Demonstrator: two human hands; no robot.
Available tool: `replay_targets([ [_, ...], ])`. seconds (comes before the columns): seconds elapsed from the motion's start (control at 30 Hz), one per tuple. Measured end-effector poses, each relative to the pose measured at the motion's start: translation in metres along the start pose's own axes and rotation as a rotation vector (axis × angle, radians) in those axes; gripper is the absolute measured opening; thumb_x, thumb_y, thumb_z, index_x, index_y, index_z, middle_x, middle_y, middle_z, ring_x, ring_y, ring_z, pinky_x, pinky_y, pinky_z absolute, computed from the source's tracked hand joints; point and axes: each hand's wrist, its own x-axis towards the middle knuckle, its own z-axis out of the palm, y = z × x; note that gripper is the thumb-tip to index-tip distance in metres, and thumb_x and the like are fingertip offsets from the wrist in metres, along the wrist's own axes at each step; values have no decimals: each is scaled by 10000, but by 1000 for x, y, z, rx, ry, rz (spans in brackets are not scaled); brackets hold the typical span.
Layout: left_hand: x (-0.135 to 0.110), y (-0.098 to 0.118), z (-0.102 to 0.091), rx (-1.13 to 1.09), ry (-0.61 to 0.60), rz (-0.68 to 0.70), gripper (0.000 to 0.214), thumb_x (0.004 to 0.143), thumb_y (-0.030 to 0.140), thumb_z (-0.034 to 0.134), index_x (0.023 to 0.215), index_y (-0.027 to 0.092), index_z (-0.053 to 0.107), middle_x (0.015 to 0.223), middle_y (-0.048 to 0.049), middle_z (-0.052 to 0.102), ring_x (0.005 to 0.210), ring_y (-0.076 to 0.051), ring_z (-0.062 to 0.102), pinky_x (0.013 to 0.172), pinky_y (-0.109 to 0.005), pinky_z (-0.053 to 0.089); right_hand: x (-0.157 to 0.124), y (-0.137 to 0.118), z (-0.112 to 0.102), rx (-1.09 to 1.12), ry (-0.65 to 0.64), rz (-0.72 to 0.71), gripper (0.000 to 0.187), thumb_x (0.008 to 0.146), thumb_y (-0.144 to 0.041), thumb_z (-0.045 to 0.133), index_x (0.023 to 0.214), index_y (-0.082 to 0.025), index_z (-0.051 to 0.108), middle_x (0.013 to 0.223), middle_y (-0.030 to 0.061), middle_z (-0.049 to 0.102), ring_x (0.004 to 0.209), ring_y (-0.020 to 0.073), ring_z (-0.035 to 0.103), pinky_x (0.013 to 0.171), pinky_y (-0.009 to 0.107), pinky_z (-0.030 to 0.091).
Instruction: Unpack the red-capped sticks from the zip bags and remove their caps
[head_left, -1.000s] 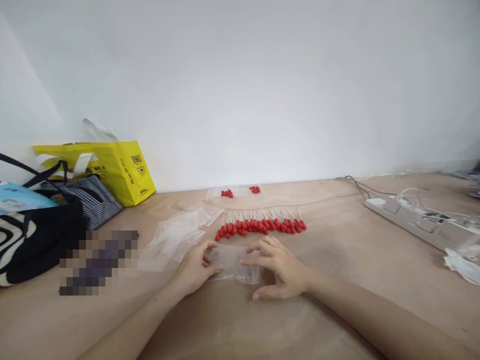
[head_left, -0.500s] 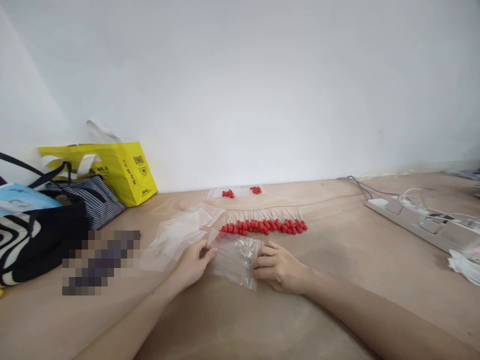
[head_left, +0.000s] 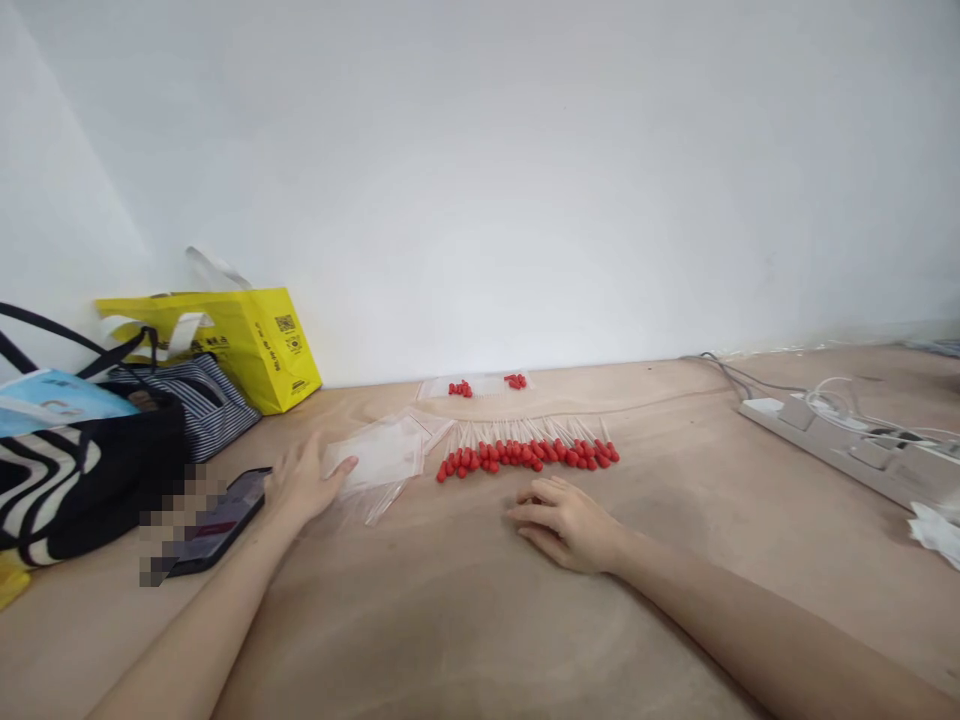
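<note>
My left hand is at the left edge of a spread pile of clear zip bags. Its thumb stands apart from its slightly blurred fingers, and I see nothing held in it. My right hand rests low over the table with loosely bent, parted fingers and holds nothing. Just beyond it lies a row of thin white sticks with red heads, heads toward me. Farther back, near the wall, two clear bags hold more red-headed sticks, lying flat.
A phone, partly pixelated, lies beside my left forearm. At the left stand a black patterned bag, a striped pouch and a yellow bag. To the right are a power strip with cables and a crumpled tissue.
The clear bag that was between my hands is no longer there. My left hand has moved left to the bag pile. My right hand has stayed nearly in place, now empty.
</note>
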Motion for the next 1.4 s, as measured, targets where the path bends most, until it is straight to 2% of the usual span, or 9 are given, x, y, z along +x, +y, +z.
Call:
replay_targets([
  [0.1, -12, 7, 8, 120, -197, 216, 567, 772, 528, 363, 1273, 263, 383, 1369, -81, 325, 1252, -369, 224, 949, -571, 191, 0, -1, 2, -40, 35, 25, 186, 796, -200, 479, 937, -216, 599, 917, 58, 575, 787, 155, 497, 703, 304, 371],
  [0.23, -21, 19, 24, 132, -425, 182, 607, 746, 624, 314, 1292, 357, 311, 1415, -52, 223, 1259, -395, 183, 925, -622, 145, -2, 6, 2, -233, 175, 251, 192, 769, -233, 502, 932, -245, 602, 989, 68, 556, 901, 221, 474, 767, 384, 343],
  [0.4, -18, 24, 29, 130, -272, 106, 664, 726, 666, 297, 1265, 291, 396, 1371, -114, 315, 1238, -402, 226, 902, -636, 180, -16, 34, -5, -361, 237, 776, 667, 667, -573, 531, 1228, -231, 412, 1221, 150, 392, 1079, 347, 391, 832, 508, 312],
  [0.53, -29, 29, 24, 68, 102, 343, 501, 771, 513, 388, 1106, 184, 565, 1226, -149, 472, 1203, -343, 310, 970, -579, 159, -30, 61, -9, -277, 117, 983, 903, 544, -734, 503, 1303, -293, 295, 1308, 152, 274, 1149, 406, 332, 857, 555, 283],
  [0.6, -39, 37, 25, -65, 157, 514, 425, 779, 453, 416, 1045, 170, 588, 1160, -130, 508, 1147, -286, 392, 986, -480, 248, -32, 73, -10, -202, 69, 971, 909, 532, -740, 509, 1300, -302, 301, 1322, 145, 246, 1174, 389, 318, 882, 526, 293],
  [0.73, -57, 60, 35, -327, -43, 689, 397, 774, 410, 471, 1112, 210, 526, 1160, -82, 482, 1072, -211, 472, 883, -323, 417, -29, 92, -11, -50, -7, 869, 916, 526, -717, 545, 1300, -287, 311, 1337, 133, 216, 1184, 321, 344, 898, 437, 350],
  [1.0, -43, 102, 54, -466, -164, 473, 412, 708, 383, 586, 1066, 178, 564, 995, -65, 523, 879, -196, 547, 808, -322, 450, -20, 110, -5, 2, 4, 798, 876, 528, -685, 578, 1264, -250, 386, 1285, 121, 306, 1144, 275, 408, 919, 382, 368],
  [1.2, -31, 108, 65, -486, -156, 463, 362, 709, 332, 601, 1034, 176, 581, 903, -51, 545, 818, -190, 552, 761, -315, 455, -12, 114, -1, -18, 33, 825, 850, 535, -682, 575, 1235, -229, 414, 1234, 114, 357, 1114, 254, 434, 912, 351, 370],
  [1.4, -41, 107, 55, -476, -72, 546, 382, 697, 336, 623, 1045, 192, 561, 945, -48, 533, 880, -199, 516, 801, -333, 438, -14, 103, -8, -163, 78, 781, 894, 503, -687, 589, 1249, -243, 376, 1196, 108, 413, 1114, 292, 397, 908, 424, 320],
])
